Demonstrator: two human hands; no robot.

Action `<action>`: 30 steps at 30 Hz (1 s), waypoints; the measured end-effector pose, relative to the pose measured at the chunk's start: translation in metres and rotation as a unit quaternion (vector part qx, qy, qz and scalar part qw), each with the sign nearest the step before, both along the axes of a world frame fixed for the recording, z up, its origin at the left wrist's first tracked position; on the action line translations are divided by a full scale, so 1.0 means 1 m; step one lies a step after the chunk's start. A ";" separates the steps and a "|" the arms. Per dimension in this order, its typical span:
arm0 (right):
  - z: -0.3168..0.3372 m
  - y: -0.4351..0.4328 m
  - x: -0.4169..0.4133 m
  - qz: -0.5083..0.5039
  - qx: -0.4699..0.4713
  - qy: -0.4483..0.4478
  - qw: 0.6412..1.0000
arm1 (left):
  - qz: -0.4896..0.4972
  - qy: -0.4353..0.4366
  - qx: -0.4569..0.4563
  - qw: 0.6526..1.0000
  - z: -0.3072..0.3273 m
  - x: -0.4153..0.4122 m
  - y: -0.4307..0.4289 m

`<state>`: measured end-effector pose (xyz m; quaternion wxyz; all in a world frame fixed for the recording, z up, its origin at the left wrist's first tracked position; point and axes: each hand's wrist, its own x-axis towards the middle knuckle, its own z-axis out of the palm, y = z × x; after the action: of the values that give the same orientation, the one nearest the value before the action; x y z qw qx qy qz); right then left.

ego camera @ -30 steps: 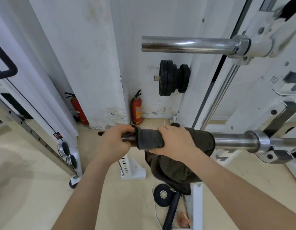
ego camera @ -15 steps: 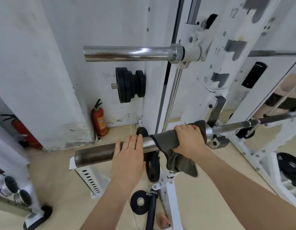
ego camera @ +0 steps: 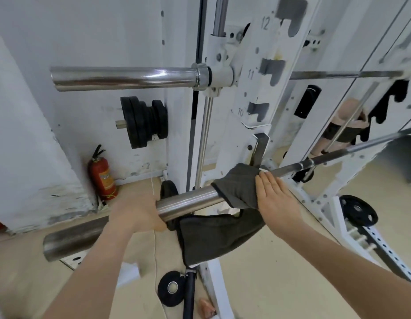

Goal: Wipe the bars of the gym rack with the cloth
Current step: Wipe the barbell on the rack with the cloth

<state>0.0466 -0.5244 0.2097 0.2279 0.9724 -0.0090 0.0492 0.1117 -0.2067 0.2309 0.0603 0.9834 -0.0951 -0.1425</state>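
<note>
Both hands engaged: left hand (ego camera: 136,214) clamped around the lower bar (ego camera: 188,200), right hand (ego camera: 277,200) flat, fingers extended, pressing the cloth (ego camera: 236,186) (draped over the sleeve). Recommend full wrap-around contact, steady strokes.

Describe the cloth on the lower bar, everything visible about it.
The cloth is dark grey-green fabric with a thin dark stitched edge. It is draped over the lower bar near the rack upright: one part wraps the top, the rest hangs below in a loose fold. The right hand lies flat against its right side, fingers extended. The left hand holds the bare bar, apart from it.
</note>
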 end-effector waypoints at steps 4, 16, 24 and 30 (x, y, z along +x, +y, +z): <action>-0.014 0.025 0.012 -0.016 0.080 -0.084 0.993 | 0.003 -0.070 0.008 0.998 -0.002 -0.012 -0.007; 0.067 0.049 0.124 0.021 0.108 0.457 0.882 | 0.085 -0.225 -0.008 0.971 -0.005 -0.064 -0.037; -0.009 0.008 0.047 0.218 0.125 -0.065 0.966 | -0.002 -0.129 0.028 0.991 -0.005 -0.006 -0.092; 0.023 -0.005 0.064 0.232 0.114 0.088 0.962 | -0.013 -0.279 -0.086 0.956 -0.047 -0.056 -0.086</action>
<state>0.1105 -0.5291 0.2324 0.0982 0.9678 0.2314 0.0132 0.0552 -0.2926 0.1835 0.1137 0.9739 -0.1324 0.1453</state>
